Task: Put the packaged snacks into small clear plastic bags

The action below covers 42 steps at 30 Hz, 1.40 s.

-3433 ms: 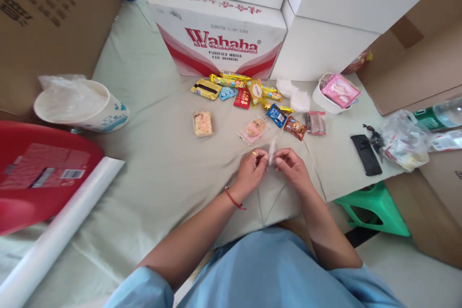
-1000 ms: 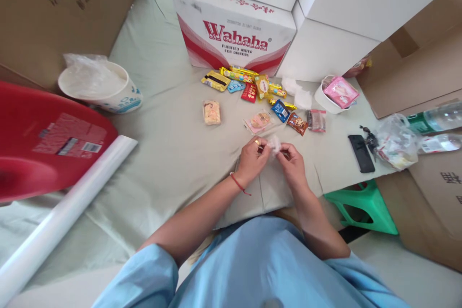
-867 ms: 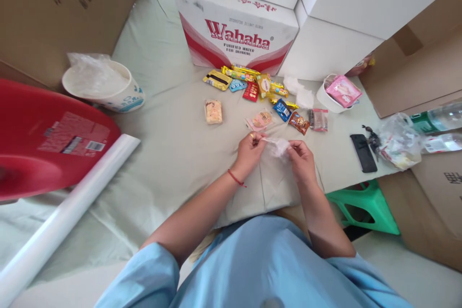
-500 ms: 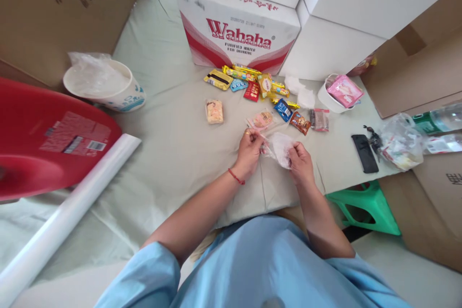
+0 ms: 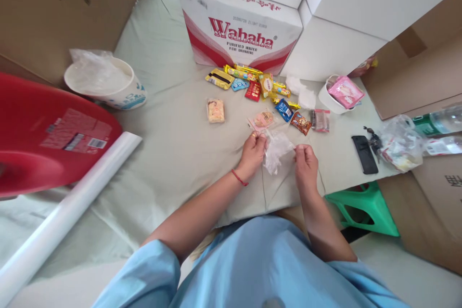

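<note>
A clear plastic bag (image 5: 276, 151) is stretched between my two hands, just above the cloth-covered table. My left hand (image 5: 252, 152), with a red cord at the wrist, pinches its left edge. On the other side my right hand (image 5: 305, 166) grips the bag's right edge between thumb and fingers. Right behind the bag lies a flat pink-and-clear snack packet (image 5: 263, 119). Beyond it are a blue packet (image 5: 284, 110), a brown packet (image 5: 301, 123) and a dark pink packet (image 5: 320, 120). A wrapped, crumbly square snack (image 5: 215, 110) sits apart to the left.
Several yellow wrapped sticks (image 5: 241, 73) lie before the Wahaha carton (image 5: 241, 33). A paper tub (image 5: 124, 91) and a red container (image 5: 54, 130) stand left, beside a white roll (image 5: 68, 207). At right are a white cup (image 5: 330, 101), a phone (image 5: 364, 154) and a green stool (image 5: 371, 207).
My right hand has moved slightly right and down, away from the left. The bag now hangs lower and more spread between the hands. The snacks on the table have stayed put.
</note>
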### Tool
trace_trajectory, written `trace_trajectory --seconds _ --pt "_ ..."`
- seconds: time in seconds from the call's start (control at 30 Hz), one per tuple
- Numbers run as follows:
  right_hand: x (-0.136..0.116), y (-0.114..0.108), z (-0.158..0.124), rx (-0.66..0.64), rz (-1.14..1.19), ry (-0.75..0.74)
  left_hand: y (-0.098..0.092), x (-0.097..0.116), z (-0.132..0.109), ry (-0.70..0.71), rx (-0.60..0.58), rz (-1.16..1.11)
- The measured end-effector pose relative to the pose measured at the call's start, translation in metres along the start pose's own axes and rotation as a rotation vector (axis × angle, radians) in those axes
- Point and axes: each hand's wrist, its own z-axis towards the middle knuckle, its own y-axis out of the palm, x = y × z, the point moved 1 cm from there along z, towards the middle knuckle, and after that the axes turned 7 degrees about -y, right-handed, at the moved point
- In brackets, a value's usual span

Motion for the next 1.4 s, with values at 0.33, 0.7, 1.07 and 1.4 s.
trace_trajectory --seconds 0.33,0.7,1.07,1.4 --pt "-0.016 0.018 -0.017 -0.484 0.29 0.297 -0.003 0.008 -0.009 0.292 0.086 0.143" --pt "-0.01 -0.018 -0.004 -0.171 0.448 0.154 -0.016 0.004 0.011 0.179 0.208 0.096" --pt "-0.02 -0.066 0.011 -0.063 -0.142 -0.38 -0.012 0.019 -0.001 0.222 -0.078 0.503" --pt "-0.023 -0.072 0.008 0.161 -0.119 -0.305 -0.014 0.019 0.003 0.269 0.095 0.44"
